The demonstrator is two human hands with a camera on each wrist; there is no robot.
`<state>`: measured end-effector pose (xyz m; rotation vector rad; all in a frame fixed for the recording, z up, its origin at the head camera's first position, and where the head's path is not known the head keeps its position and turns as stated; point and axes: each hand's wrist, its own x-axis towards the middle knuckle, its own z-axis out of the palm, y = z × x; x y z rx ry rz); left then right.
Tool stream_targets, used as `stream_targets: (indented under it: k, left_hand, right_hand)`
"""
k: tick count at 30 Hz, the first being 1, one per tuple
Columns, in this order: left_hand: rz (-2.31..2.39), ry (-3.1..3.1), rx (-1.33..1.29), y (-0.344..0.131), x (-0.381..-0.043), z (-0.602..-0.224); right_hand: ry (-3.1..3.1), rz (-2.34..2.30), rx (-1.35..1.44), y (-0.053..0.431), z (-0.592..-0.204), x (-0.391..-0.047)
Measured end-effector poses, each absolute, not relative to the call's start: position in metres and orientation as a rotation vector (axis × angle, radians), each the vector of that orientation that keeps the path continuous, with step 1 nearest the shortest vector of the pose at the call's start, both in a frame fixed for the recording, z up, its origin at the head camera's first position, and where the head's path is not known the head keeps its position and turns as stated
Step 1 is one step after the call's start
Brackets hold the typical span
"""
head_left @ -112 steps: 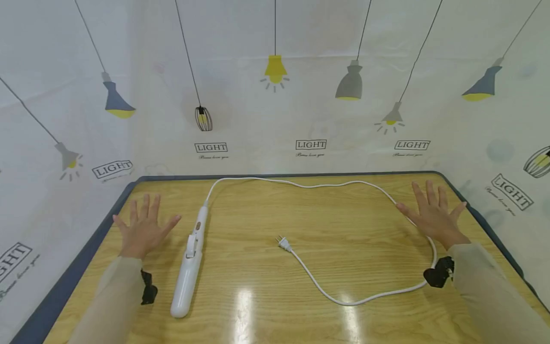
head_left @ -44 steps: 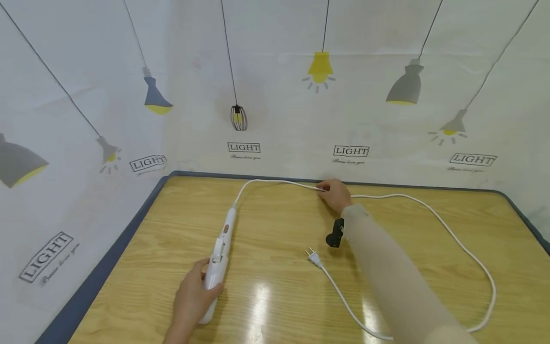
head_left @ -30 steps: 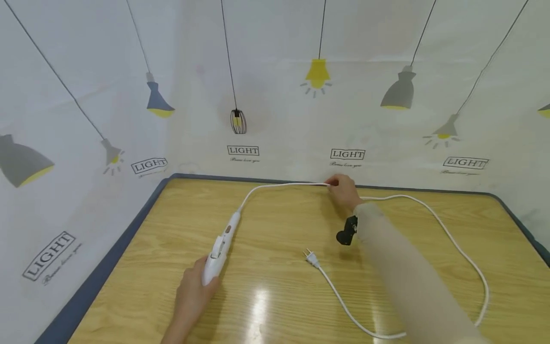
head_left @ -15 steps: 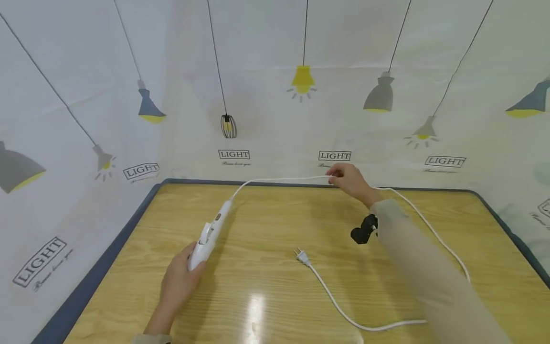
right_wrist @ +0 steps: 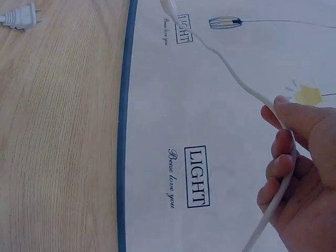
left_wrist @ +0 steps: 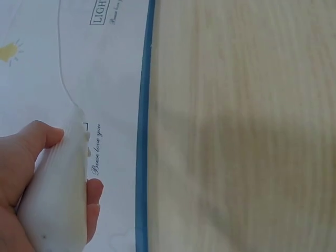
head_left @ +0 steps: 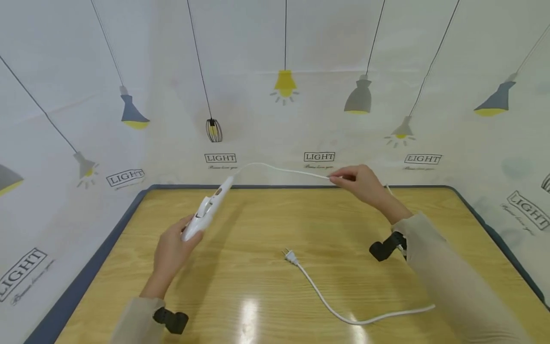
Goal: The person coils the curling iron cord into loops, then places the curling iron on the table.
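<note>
In the head view, my left hand [head_left: 169, 251] holds a white curling iron [head_left: 212, 203] by its thick end, tilted up off the table with the cord end pointing away. The left wrist view has the thumb and fingers wrapped about its wide white body [left_wrist: 58, 194]. My right hand [head_left: 363, 184] pinches the white cord [head_left: 285, 170], which arches through the air between the two hands. Seen from the right wrist, the cord [right_wrist: 228, 65] runs between thumb and fingertips and down across the curled fingers. The two-pin plug [head_left: 291, 257] lies on the table.
The wood-grain table [head_left: 253, 224] has a dark blue edge [head_left: 301, 186] along its back and sides. Behind it hangs a pale sheet [head_left: 253, 110] printed with lamps. The loose cord length [head_left: 318, 291] curves over the table toward the right forearm. Each wrist carries a black camera [head_left: 172, 320].
From lying flat with both hands spread apart, the curling iron was gripped by the left hand and the cord by the right. Both have since risen, the right hand drawing further right.
</note>
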<state>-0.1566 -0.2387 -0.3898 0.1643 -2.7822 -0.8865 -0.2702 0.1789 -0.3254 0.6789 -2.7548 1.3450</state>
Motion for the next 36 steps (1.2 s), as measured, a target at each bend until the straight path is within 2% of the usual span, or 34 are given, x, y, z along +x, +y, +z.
stream_targets:
  k: [8, 15, 20, 30, 36]
  left_hand:
    - [-0.961, -2.737, 0.086, -0.220, -0.184, -0.372]
    - [-1.002, -2.678, -0.022, -0.210, -0.199, -0.354]
    - [-1.251, -2.582, -0.131, -0.201, -0.208, -0.337]
    - [-1.640, -2.563, -0.228, -0.189, -0.209, -0.309]
    - [-1.812, -2.534, -0.415, -0.180, -0.201, -0.302]
  right_hand:
    - [-2.611, 1.294, 0.769, 0.186, -0.316, -0.218]
    - [-2.453, 1.405, 0.870, 0.185, -0.330, -0.179]
    - [-2.408, 1.581, 0.928, 0.193, -0.343, -0.164]
    - [-2.597, 1.858, 0.968, 0.217, -0.387, -0.178]
    - [-2.695, 1.893, 0.983, 0.223, -0.417, -0.196]
